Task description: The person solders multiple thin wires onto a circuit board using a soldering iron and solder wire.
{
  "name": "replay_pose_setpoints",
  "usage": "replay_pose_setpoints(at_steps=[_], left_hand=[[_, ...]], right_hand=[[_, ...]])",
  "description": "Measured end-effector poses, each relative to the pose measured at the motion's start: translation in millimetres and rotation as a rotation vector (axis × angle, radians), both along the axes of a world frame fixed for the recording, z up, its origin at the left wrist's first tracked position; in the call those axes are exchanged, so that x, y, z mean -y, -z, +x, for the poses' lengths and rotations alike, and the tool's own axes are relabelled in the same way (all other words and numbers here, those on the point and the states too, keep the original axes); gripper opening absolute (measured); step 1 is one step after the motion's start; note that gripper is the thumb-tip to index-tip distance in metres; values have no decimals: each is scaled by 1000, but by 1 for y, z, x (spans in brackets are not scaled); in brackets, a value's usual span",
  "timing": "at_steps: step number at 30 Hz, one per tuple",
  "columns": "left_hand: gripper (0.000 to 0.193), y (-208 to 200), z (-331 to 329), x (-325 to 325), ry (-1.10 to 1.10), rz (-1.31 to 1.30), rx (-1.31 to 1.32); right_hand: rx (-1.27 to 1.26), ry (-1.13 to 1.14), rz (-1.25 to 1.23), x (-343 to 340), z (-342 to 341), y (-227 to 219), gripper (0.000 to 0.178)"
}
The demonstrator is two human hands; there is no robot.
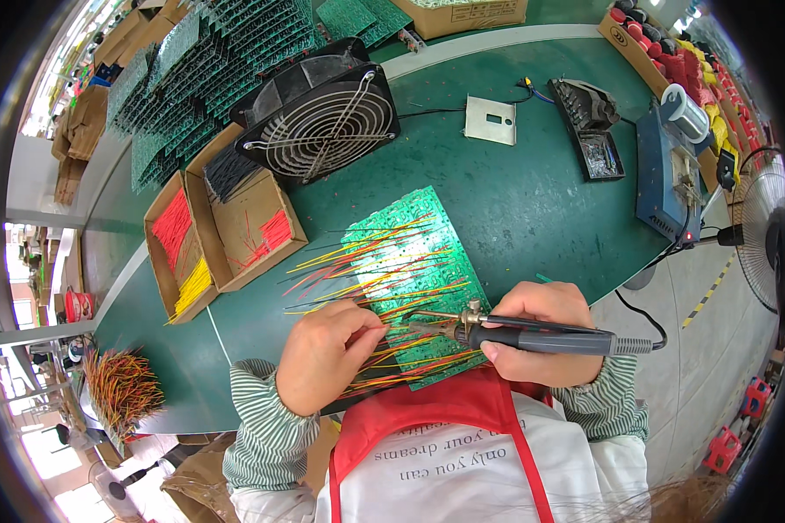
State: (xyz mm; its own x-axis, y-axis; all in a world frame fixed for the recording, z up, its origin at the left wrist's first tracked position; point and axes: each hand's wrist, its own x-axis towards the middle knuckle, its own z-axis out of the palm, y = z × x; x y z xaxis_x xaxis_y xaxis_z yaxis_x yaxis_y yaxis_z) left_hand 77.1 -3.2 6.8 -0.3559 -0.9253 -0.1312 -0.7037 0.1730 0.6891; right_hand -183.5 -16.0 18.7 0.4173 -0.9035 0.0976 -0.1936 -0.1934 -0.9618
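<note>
Two-handed, we worked the central green board (449,268): left hand (327,350), at eight o'clock, pinched, apparently on one of the wires (392,229); right hand (548,305), at four, gripped the soldering iron (577,342), best kept steady

The circuit board (423,281) shines, smooth and glossy, beneath wires (349,254) sheathed in thin plastic. The soldering iron (541,340) pairs a matt plastic handle with dull metal fittings. At far left, the fan (318,135) has a bare metal wire guard; the nearer divided box (251,202) is matt cardboard. The tabletop (532,209) looks smooth, faintly sheened; the striped sleeves (270,397) are soft, wrinkled cloth.
</note>
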Motion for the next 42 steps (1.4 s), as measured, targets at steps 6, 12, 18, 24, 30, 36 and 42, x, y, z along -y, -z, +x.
replay_pose_setpoints(at_steps=[6,12,18,24,30,36,42], left_hand=[[9,-2,-1,-1,1,7,18],[9,0,1,0,-9,16,14],[8,-4,0,0,-5,3,37],[8,-20,-10,2,-17,-212,56],[8,-4,-21,7,46,-125,13],[8,-1,-23,9,45,-95,14],[8,-2,-22,10,57,-87,27]], right_hand=[[8,-19,26,0,3,4,17],[-10,-30,20,4,6,4,17],[-17,-2,-25,5,-2,-1,17],[-27,31,-47,0,-15,-1,17],[-30,57,-36,-2,-16,0,18],[-32,59,-12,-2,-15,4,18],[-36,48,-16,1,-17,2,17]])
